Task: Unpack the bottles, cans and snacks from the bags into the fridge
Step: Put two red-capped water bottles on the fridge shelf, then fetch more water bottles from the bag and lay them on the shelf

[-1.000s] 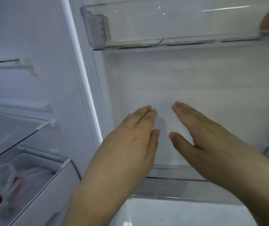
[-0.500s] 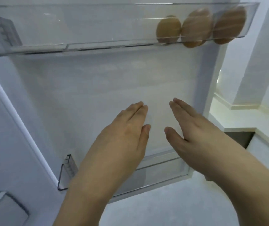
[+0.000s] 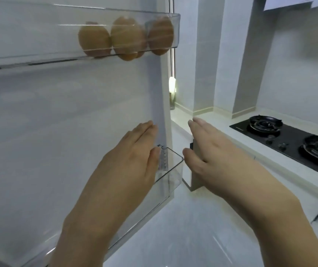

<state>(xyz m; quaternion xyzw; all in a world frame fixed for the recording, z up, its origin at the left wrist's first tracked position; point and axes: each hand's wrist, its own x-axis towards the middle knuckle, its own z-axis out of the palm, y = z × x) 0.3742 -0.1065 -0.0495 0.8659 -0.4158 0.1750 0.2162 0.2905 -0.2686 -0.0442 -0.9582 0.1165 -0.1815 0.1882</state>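
Fingers [image 3: 146, 128] (straight, empty) before fridge door [image 3: 58, 122].

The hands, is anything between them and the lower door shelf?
Nothing visible. Both hands are empty with straight fingers; the left hand is in front of the clear lower door shelf, the right hand beside it. The eggs sit higher up, out of the way.

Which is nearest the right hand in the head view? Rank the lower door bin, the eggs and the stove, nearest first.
From the right hand:
1. Lower door bin, just to its left.
2. Stove, to its right on the counter.
3. Eggs, up left in the upper door bin.
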